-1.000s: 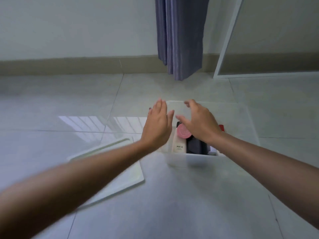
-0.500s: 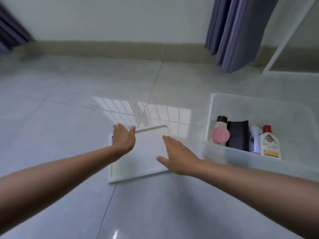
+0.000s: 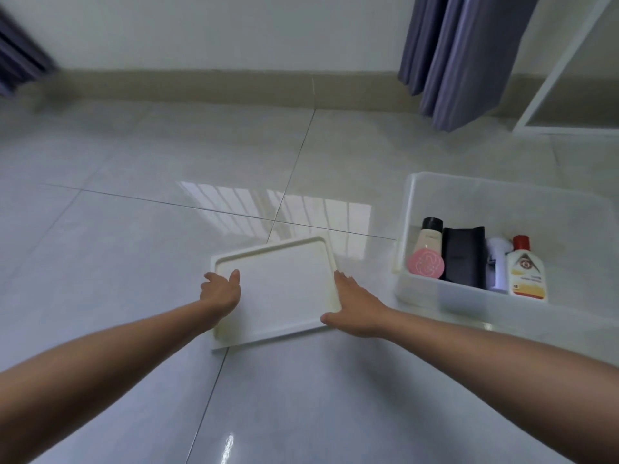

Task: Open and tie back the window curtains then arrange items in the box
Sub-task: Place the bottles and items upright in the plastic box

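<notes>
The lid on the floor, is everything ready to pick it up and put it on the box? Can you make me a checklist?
1. Left hand at the lid's left edge: ok.
2. Right hand at the lid's right edge: ok.
3. Firm grip: cannot tell, fingers lie along the edges, not clearly curled under.
4. Lid top free of things: ok.
5. Box open and beside the lid: ok.
6. Items stay below the box rim: cannot tell. The red-capped bottle and the beige bottle stand tall.
</notes>
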`<state>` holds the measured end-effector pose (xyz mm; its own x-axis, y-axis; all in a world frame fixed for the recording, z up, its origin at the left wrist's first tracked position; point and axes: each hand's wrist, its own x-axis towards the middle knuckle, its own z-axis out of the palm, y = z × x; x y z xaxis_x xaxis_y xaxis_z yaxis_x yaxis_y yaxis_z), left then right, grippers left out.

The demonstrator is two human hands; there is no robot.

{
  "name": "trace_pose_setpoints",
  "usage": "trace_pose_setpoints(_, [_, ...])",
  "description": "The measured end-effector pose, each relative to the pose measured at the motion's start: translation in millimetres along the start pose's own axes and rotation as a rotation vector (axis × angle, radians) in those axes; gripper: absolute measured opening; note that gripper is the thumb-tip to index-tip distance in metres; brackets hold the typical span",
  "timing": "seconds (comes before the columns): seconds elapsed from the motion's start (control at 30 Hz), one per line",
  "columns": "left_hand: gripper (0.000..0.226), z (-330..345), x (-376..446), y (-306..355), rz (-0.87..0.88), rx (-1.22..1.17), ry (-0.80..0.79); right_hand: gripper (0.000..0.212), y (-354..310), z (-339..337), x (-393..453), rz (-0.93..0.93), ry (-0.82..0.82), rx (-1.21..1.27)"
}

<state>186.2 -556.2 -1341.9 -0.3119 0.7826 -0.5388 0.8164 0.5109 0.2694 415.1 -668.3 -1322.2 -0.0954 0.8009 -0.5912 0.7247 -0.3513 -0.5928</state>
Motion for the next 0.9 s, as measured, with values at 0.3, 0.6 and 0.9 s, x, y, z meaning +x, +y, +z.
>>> trace_pose_setpoints(0.3, [0.058,-41,-2,4,0.086,0.025,0.110,0.090,-27,-24,-22,0.026,0.012,0.386])
trace_pose_setpoints(0.6, [0.054,-121,-45,127,0.528,-0.305,0.277,0.083,-54,-118,-108,-0.190,0.538,0.255])
trace_pose_setpoints(0.9, [0.016,-24,-167,250,0.877,-0.322,-0.076,0.049,74,-164,-186,0.104,0.980,0.431])
